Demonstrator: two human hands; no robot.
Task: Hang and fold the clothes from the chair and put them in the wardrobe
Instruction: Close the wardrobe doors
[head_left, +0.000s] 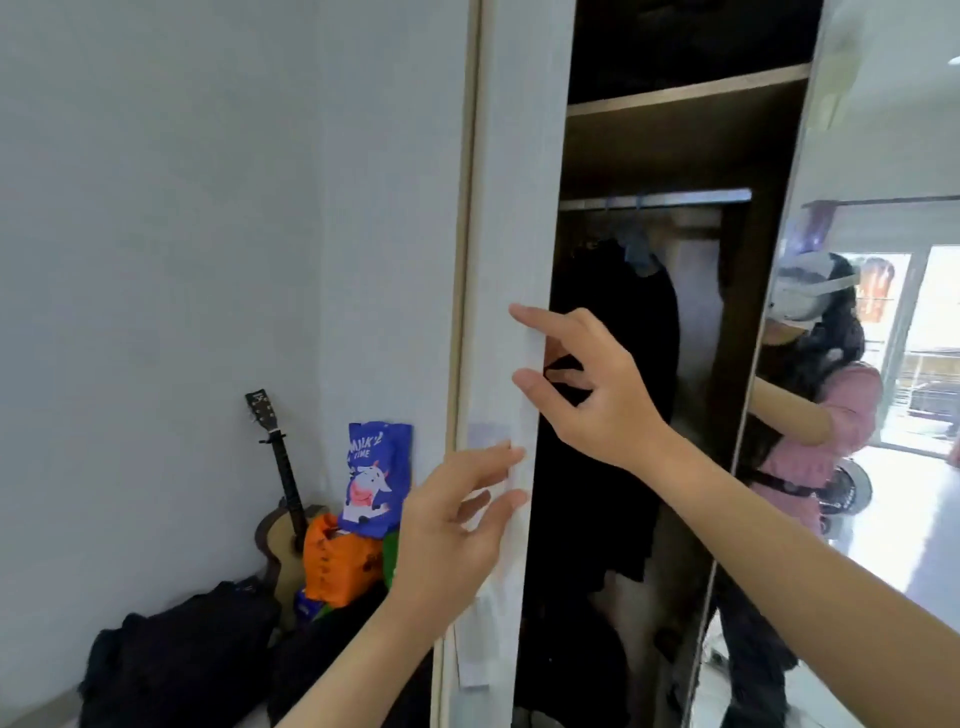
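Observation:
The wardrobe stands partly open, its white sliding door (511, 208) on the left of a dark opening. Inside, a black garment (618, 364) hangs on a blue hanger (640, 254) from the metal rail (675, 198). My right hand (582, 384) has its fingers spread around the door's right edge, some curled behind it. Lower down, my left hand (452, 525) rests flat with fingers apart on the door's front face near that edge. Neither hand holds any clothing.
A mirrored door (852, 156) on the right reflects a person in a pink top. A wooden shelf (685, 93) crosses the wardrobe above the rail. At lower left stand a guitar (283, 499), an orange bag (337, 561), a blue bag (376, 478) and dark clothes (176, 660).

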